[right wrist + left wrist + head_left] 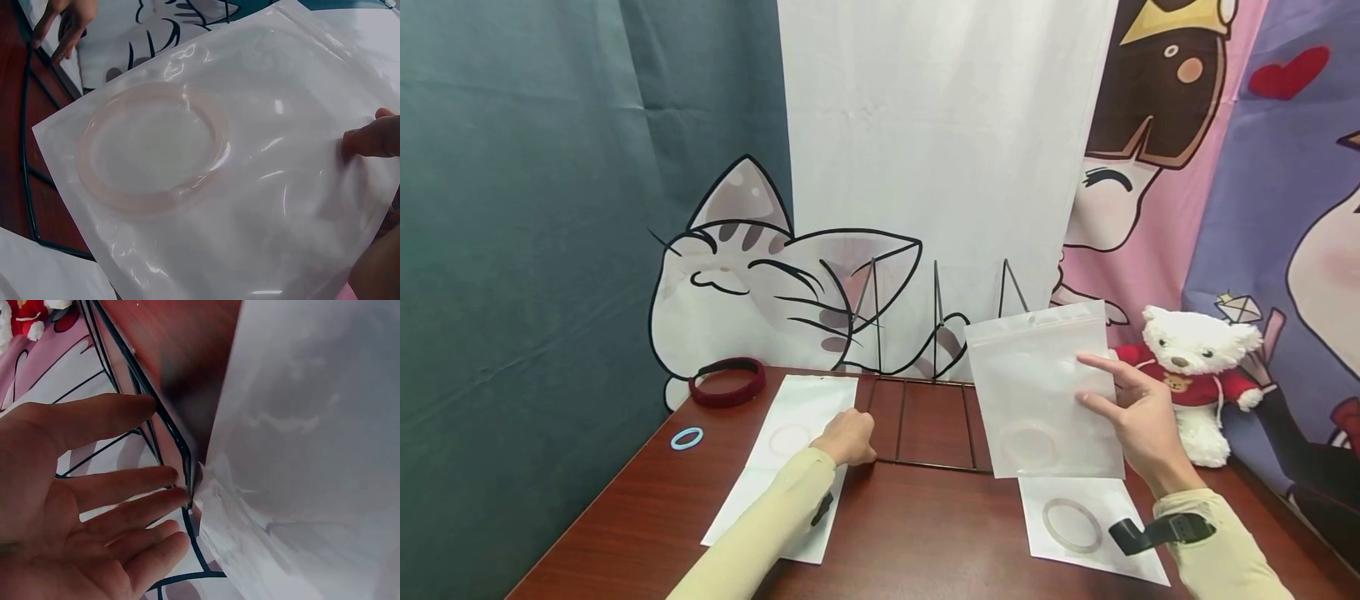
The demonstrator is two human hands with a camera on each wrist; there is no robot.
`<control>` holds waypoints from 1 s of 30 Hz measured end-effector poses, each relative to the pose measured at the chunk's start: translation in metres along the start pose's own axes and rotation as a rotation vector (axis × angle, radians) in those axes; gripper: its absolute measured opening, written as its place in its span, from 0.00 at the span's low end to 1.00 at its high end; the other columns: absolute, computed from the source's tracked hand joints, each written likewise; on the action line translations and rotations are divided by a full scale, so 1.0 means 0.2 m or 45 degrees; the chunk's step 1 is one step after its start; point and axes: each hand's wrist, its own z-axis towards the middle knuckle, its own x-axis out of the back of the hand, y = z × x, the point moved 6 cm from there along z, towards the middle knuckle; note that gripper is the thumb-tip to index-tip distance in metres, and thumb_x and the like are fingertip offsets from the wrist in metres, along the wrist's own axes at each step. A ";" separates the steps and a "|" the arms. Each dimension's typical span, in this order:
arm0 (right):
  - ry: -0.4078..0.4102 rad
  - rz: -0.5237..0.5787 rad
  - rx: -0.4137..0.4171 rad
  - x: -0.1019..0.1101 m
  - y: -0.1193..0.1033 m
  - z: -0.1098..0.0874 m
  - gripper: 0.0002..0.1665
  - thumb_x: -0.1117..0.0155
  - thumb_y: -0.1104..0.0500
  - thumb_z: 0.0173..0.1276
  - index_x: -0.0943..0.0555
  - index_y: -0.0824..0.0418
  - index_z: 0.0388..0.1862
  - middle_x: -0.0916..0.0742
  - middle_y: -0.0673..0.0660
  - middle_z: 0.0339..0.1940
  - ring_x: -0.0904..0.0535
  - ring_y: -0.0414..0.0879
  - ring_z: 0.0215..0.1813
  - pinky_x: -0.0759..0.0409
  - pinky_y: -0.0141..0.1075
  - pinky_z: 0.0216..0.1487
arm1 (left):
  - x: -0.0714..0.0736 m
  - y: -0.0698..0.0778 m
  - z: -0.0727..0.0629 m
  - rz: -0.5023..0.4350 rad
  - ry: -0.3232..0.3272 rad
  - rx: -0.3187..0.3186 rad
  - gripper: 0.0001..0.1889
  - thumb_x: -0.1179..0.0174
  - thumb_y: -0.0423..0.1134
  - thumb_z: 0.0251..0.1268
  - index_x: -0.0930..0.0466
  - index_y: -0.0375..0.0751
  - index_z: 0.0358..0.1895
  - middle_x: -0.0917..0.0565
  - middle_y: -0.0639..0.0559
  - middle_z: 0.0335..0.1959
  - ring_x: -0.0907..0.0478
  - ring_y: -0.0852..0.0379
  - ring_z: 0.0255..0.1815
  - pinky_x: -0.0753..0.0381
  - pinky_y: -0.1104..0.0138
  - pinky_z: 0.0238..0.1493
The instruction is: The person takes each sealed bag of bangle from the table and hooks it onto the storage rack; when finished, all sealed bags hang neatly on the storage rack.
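My right hand [1138, 417] pinches the right edge of a white zip bag [1037, 367], held raised in front of the wire rack's right side. Inside the bag, near its lower end, a pale pink ring [209, 125], like a bangle, shows through the film. My left hand [848, 437] is at the front left corner of the black wire rack [932, 464]. In the left wrist view its thumb and fairly straight fingers [125, 487] reach to the rack's wire. Another white bag [808, 400] with a ring inside lies beside that hand, partly under the forearm.
A further white bag [1037, 529] with a ring lies below the raised one. On the left of the brown table [925, 533] are a dark red headband [727, 400] and a light blue ring [676, 442]. A white teddy bear [1206, 417] in red stands at the right.
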 end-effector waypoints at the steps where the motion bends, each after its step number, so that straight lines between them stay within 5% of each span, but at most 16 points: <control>1: 0.003 0.004 -0.002 0.00 0.00 0.00 0.32 0.32 0.76 0.61 0.23 0.68 0.65 0.14 0.43 0.55 0.13 0.34 0.41 0.15 0.29 0.37 | 0.00 0.00 0.00 -0.005 -0.005 -0.005 0.11 0.28 0.35 0.51 0.23 0.41 0.20 0.26 0.52 0.21 0.31 0.56 0.26 0.28 0.65 0.30; 3: 0.010 0.021 0.001 0.00 0.00 0.00 0.32 0.32 0.77 0.60 0.23 0.68 0.65 0.14 0.43 0.54 0.13 0.34 0.41 0.15 0.29 0.37 | -0.01 0.00 0.00 -0.003 -0.017 -0.030 0.09 0.27 0.36 0.50 0.18 0.37 0.29 0.20 0.49 0.26 0.27 0.54 0.31 0.24 0.62 0.36; 9: 0.035 0.077 0.017 0.01 0.01 0.01 0.32 0.33 0.79 0.59 0.23 0.68 0.64 0.12 0.43 0.52 0.12 0.35 0.41 0.15 0.29 0.37 | -0.03 -0.02 0.00 -0.033 -0.065 -0.066 0.27 0.25 0.41 0.52 0.18 0.32 0.56 0.14 0.40 0.50 0.19 0.46 0.51 0.20 0.56 0.56; 17: 0.070 0.140 0.027 -0.01 0.02 0.03 0.31 0.35 0.80 0.59 0.23 0.71 0.64 0.13 0.45 0.52 0.14 0.34 0.43 0.16 0.27 0.39 | -0.03 -0.05 0.00 -0.079 -0.094 -0.037 0.29 0.26 0.43 0.56 0.20 0.31 0.59 0.15 0.39 0.56 0.20 0.44 0.56 0.22 0.54 0.62; 30: 0.104 0.077 -0.048 -0.04 0.05 0.03 0.31 0.32 0.77 0.60 0.21 0.65 0.63 0.14 0.39 0.52 0.15 0.31 0.41 0.16 0.26 0.38 | -0.03 -0.04 0.00 -0.021 -0.086 -0.039 0.24 0.26 0.43 0.56 0.17 0.32 0.52 0.13 0.41 0.48 0.19 0.47 0.49 0.19 0.57 0.54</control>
